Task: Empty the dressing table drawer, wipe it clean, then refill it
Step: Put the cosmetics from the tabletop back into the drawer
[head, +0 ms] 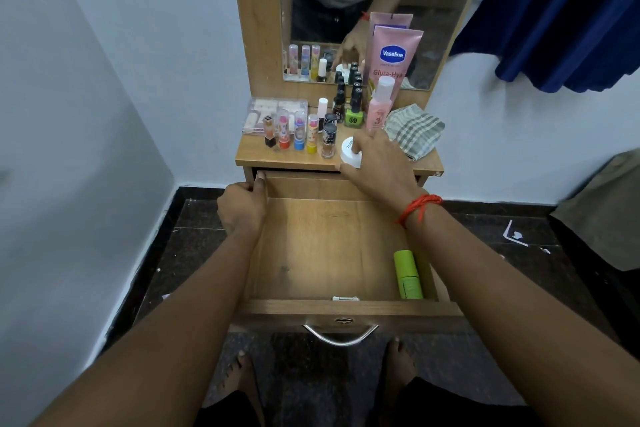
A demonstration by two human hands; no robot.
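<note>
Drawer: pulled fully out below the worktop, holding only a green tube lying against its right wall.
Worktop: crowded with bottles, lip balms, a clear plastic box of small items, a checked cloth.
Left hand: grip closed over the drawer's left wall.
Right hand: fingers curled on a white jar at the worktop's front edge.
</note>
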